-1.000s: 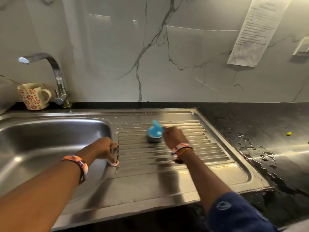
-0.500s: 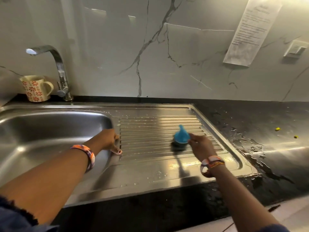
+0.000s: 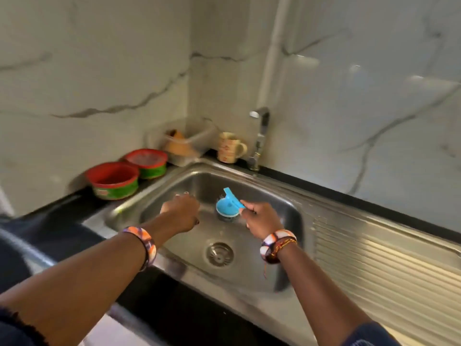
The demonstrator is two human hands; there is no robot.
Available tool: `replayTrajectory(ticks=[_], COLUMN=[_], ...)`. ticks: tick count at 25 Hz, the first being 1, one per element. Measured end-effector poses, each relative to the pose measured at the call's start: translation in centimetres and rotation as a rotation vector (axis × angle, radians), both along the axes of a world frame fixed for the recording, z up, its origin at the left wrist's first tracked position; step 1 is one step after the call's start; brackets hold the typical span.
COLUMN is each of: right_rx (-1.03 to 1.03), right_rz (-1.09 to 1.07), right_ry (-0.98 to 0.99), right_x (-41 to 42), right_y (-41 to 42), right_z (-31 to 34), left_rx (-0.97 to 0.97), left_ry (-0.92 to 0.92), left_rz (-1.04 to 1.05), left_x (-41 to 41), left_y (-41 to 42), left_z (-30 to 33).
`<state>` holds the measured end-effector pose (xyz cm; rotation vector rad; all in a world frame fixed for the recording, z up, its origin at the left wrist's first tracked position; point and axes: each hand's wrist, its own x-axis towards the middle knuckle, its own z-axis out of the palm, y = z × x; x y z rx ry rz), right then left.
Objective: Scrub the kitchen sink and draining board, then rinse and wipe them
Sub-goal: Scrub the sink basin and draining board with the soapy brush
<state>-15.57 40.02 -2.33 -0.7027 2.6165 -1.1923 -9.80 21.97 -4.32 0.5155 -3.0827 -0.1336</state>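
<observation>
Since the earlier frame both hands have left the draining board [image 3: 389, 265] for the sink basin [image 3: 274, 270]. Head view: the right hand [image 3: 262, 219] grips the blue handle of the scrubbing brush [image 3: 228, 208], held over the basin floor beyond the drain strainer [image 3: 219, 253]. Left of the brush, the left hand [image 3: 180, 212] is loosely clenched, empty. Behind the basin stand a mug [image 3: 229, 147] and tap [image 3: 259, 138].

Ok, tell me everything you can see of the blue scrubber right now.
The blue scrubber has a round blue plastic cap with a flat fin-like handle rising from it, and a dark, wiry-looking pad beneath. The right hand pinches the handle's near end. It sits tilted inside the steel sink basin, pad down toward the floor, beyond the drain strainer. Whether the pad touches the steel is unclear. The left hand, beside it, is not touching it.
</observation>
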Motion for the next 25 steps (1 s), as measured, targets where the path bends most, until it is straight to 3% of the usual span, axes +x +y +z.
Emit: replayTrajectory(ticks=[6, 10, 19, 25], right_rx=[-0.196, -0.241, -0.083, -0.2], right_rz=[0.169, 0.174, 0.162, 0.196], right_ry=[-0.103, -0.136, -0.065, -0.204], right_x=[-3.1, -5.6, -8.0, -7.6], right_y=[-15.0, -23.0, -28.9, -30.3], right_z=[3.2, 2.6, 0.7, -0.7], left_rx=[-0.056, -0.018, -0.051, -0.066], left_ry=[0.013, -0.059, -0.09, -0.122], left_rz=[0.206, 0.178, 0.124, 0.128], left_x=[0.6, -0.5, -2.0, -1.9], left_y=[-13.4, -17.6, -19.1, -18.6], left_z=[2.4, 1.6, 2.2, 2.9])
